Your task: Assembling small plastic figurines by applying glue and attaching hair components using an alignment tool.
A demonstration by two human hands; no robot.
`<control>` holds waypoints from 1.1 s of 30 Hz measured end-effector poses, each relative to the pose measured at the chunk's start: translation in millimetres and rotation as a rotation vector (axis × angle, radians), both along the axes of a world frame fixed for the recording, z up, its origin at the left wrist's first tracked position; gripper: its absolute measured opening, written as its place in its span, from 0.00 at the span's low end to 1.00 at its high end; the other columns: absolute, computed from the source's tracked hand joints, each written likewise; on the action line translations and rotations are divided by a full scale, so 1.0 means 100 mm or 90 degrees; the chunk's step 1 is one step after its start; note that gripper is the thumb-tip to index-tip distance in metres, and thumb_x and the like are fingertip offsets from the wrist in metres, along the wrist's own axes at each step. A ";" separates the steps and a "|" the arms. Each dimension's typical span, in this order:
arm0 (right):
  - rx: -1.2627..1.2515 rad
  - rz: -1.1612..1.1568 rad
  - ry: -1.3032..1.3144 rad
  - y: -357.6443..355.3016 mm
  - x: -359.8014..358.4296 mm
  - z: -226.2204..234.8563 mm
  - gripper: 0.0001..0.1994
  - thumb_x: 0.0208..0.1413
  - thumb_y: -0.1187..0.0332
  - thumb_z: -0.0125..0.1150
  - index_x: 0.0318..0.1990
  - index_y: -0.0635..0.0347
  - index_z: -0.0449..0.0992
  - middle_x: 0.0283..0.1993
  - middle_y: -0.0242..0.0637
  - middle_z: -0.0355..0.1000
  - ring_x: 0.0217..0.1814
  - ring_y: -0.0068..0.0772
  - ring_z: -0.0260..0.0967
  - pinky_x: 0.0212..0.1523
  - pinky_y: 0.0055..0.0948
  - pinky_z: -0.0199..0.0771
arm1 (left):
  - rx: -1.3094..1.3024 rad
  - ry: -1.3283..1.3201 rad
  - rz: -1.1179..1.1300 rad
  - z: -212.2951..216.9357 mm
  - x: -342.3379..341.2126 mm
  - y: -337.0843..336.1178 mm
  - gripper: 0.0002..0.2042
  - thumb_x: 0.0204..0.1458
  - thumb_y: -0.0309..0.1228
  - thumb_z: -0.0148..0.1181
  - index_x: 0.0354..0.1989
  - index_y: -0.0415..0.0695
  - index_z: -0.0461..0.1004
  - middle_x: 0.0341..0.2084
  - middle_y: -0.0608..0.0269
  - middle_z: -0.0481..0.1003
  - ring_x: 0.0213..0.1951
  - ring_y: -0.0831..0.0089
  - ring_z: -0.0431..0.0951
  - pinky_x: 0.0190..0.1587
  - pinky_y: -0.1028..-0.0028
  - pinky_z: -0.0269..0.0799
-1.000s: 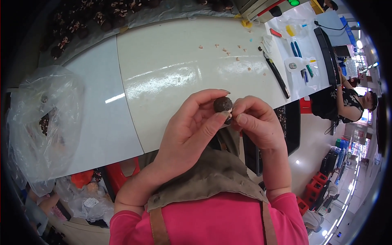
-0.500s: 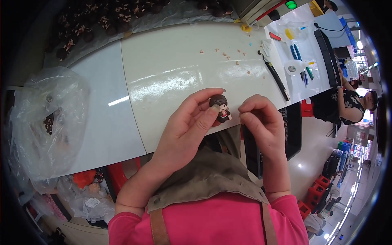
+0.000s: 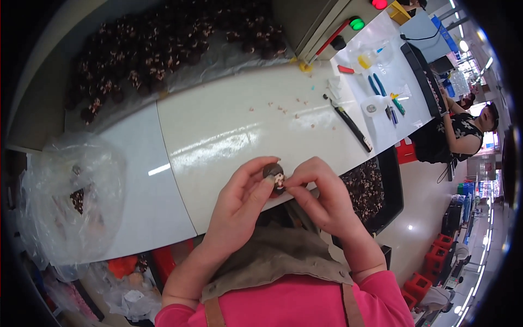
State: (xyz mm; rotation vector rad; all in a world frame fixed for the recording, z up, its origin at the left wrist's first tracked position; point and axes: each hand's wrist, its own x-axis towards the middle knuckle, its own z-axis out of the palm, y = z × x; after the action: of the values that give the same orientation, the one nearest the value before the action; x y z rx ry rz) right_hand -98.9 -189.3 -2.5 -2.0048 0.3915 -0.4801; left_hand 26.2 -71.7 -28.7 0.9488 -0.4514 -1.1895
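Left hand (image 3: 235, 206), fingers clamped around small dark-haired figurine (image 3: 273, 175), at near edge of counter (image 3: 218, 174). Right hand (image 3: 327, 201), fingertips at figurine's side; cannot tell whether gripping. Long black tool (image 3: 353, 128) on counter, farther right.

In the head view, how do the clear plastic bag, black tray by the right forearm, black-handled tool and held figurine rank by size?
1. Clear plastic bag
2. Black tray, partly hidden
Smallest, unranked: figurine and black-handled tool; the tool looks longer, the figurine wider and probably nearer the camera.
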 end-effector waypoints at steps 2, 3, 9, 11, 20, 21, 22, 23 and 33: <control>0.021 0.005 0.011 -0.01 0.01 0.01 0.06 0.49 0.81 0.54 0.35 0.62 0.69 0.35 0.36 0.66 0.37 0.29 0.65 0.40 0.24 0.64 | 0.003 0.014 -0.009 0.01 0.00 0.00 0.16 0.59 0.27 0.43 0.55 0.38 0.59 0.44 0.62 0.67 0.47 0.77 0.68 0.52 0.75 0.65; 0.018 0.000 0.010 -0.03 0.00 0.02 0.06 0.49 0.81 0.54 0.35 0.62 0.69 0.35 0.36 0.66 0.37 0.29 0.65 0.40 0.24 0.64 | -0.002 0.020 -0.001 0.01 0.00 0.00 0.16 0.59 0.27 0.44 0.55 0.38 0.59 0.44 0.62 0.67 0.46 0.78 0.68 0.51 0.76 0.65; 0.046 -0.144 0.062 -0.49 0.01 0.08 0.06 0.55 0.75 0.49 0.39 0.65 0.69 0.37 0.33 0.67 0.40 0.21 0.64 0.44 0.20 0.64 | -0.011 0.039 0.018 -0.06 0.03 -0.01 0.16 0.60 0.29 0.44 0.55 0.39 0.59 0.43 0.62 0.68 0.44 0.78 0.68 0.50 0.76 0.65; -0.119 -0.224 0.082 -0.83 0.04 0.11 0.06 0.55 0.73 0.50 0.39 0.65 0.70 0.37 0.34 0.69 0.39 0.21 0.65 0.42 0.20 0.64 | -0.004 0.045 0.016 -0.05 0.05 -0.02 0.16 0.60 0.29 0.44 0.55 0.39 0.59 0.43 0.61 0.68 0.44 0.78 0.69 0.49 0.76 0.65; -0.436 -0.227 0.191 -1.59 0.27 -0.06 0.08 0.55 0.70 0.52 0.38 0.64 0.71 0.36 0.40 0.71 0.35 0.33 0.69 0.39 0.26 0.67 | -0.004 0.058 -0.006 -0.06 0.08 -0.04 0.16 0.60 0.27 0.42 0.55 0.38 0.58 0.43 0.59 0.68 0.45 0.76 0.68 0.50 0.75 0.65; -0.462 -0.200 0.234 -1.63 0.29 -0.08 0.07 0.55 0.70 0.53 0.38 0.64 0.71 0.36 0.40 0.71 0.36 0.36 0.68 0.39 0.27 0.67 | 0.006 0.062 -0.004 -0.05 0.08 -0.05 0.16 0.60 0.27 0.42 0.55 0.38 0.58 0.43 0.59 0.67 0.45 0.76 0.68 0.51 0.75 0.64; -0.487 -0.173 0.276 -1.67 0.32 -0.10 0.07 0.54 0.70 0.53 0.37 0.63 0.71 0.36 0.41 0.71 0.36 0.38 0.68 0.39 0.28 0.67 | 0.016 0.065 -0.003 -0.05 0.08 -0.05 0.16 0.60 0.27 0.42 0.55 0.38 0.58 0.43 0.59 0.67 0.45 0.76 0.68 0.51 0.75 0.64; -0.484 -0.173 0.277 -1.71 0.33 -0.11 0.07 0.54 0.70 0.53 0.37 0.63 0.71 0.36 0.41 0.71 0.36 0.38 0.68 0.39 0.28 0.67 | 0.019 0.066 -0.003 -0.05 0.08 -0.05 0.16 0.60 0.27 0.42 0.55 0.38 0.58 0.43 0.59 0.67 0.45 0.76 0.68 0.51 0.75 0.64; -0.436 -0.213 0.194 -1.74 0.23 -0.09 0.05 0.55 0.73 0.51 0.37 0.65 0.68 0.33 0.41 0.70 0.34 0.35 0.69 0.37 0.28 0.68 | 0.016 0.033 0.009 -0.05 0.06 -0.06 0.16 0.60 0.30 0.42 0.55 0.38 0.59 0.41 0.59 0.68 0.44 0.73 0.69 0.51 0.71 0.67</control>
State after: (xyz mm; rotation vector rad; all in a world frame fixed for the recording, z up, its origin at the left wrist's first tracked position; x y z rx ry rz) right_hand -76.1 -363.1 -11.5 -2.7059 0.8481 -0.5662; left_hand 32.4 -77.2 -33.5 0.9388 -0.3892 -1.2060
